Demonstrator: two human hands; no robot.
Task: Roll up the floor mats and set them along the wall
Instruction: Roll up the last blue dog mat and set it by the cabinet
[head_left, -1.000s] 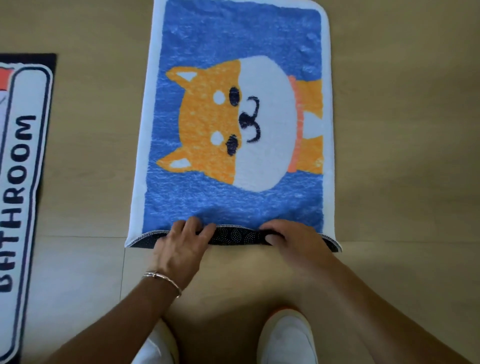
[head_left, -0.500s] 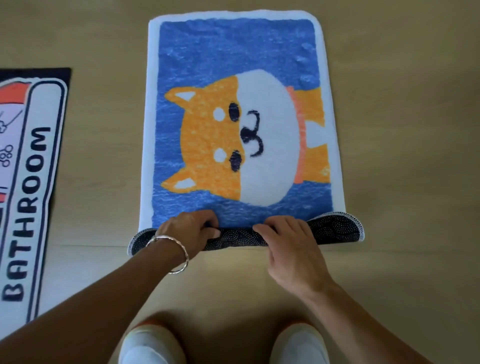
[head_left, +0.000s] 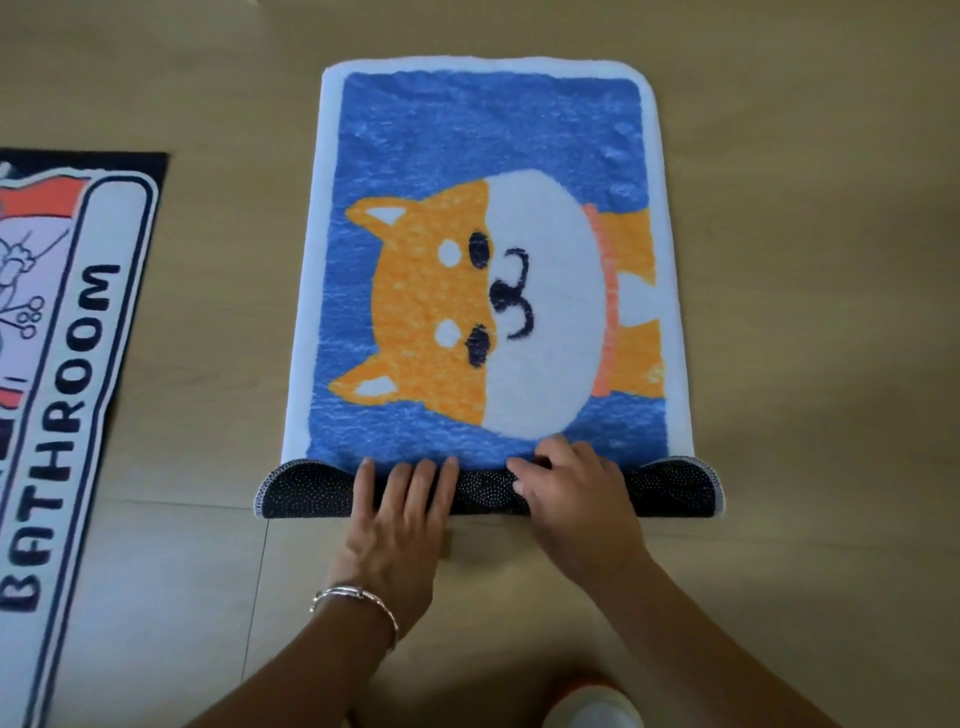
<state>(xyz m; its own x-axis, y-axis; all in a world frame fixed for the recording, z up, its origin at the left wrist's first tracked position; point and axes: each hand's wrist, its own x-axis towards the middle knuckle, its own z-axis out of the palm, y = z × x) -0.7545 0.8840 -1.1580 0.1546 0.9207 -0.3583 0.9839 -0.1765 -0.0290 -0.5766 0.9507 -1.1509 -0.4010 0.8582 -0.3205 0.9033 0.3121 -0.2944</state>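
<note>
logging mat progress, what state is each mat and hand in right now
dog mat: near end rolled over with the dotted underside showing, rest flat on the floor
bathroom mat: flat, not rolled
left hand: straight fingers pressing on the roll
right hand: fingers curled over the roll

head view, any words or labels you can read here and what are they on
"BATHROOM": big dark letters running along the left mat, which lies flat on the floor.
No text on the dog mat, only a picture.
</note>
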